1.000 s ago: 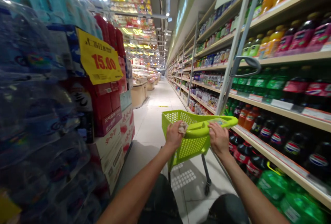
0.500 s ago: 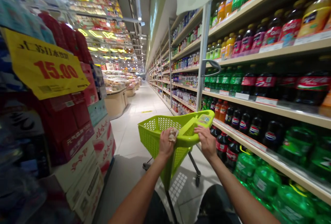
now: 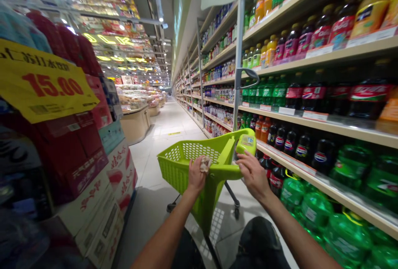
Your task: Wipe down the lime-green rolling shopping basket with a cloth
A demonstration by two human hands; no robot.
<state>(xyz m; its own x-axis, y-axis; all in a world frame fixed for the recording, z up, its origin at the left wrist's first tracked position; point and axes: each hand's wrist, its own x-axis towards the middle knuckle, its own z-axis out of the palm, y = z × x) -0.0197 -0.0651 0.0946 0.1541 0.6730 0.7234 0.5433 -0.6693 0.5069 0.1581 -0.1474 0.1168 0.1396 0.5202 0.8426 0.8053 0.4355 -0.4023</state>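
A lime-green shopping cart (image 3: 183, 163) stands in the aisle in front of me, tilted to the left. My left hand (image 3: 196, 174) is closed on its handle (image 3: 222, 171) and also clutches a small crumpled pale wad (image 3: 205, 163). My right hand (image 3: 253, 173) rests on the right end of the handle, fingers curled loosely against it, just under the handle's green end cap (image 3: 246, 142). The basket looks empty from here.
Shelves of soda bottles (image 3: 298, 144) run along the right, green bottles (image 3: 336, 227) lowest. On the left, stacked red cartons (image 3: 93, 165) carry a yellow "15.00" price sign (image 3: 43, 84). The tiled aisle floor (image 3: 168, 128) stretches ahead past a wooden display counter (image 3: 137, 122).
The view swung right and forward past the water packs. The cart swung left and tilted. My right hand slid from gripping the handle's top to its right end.
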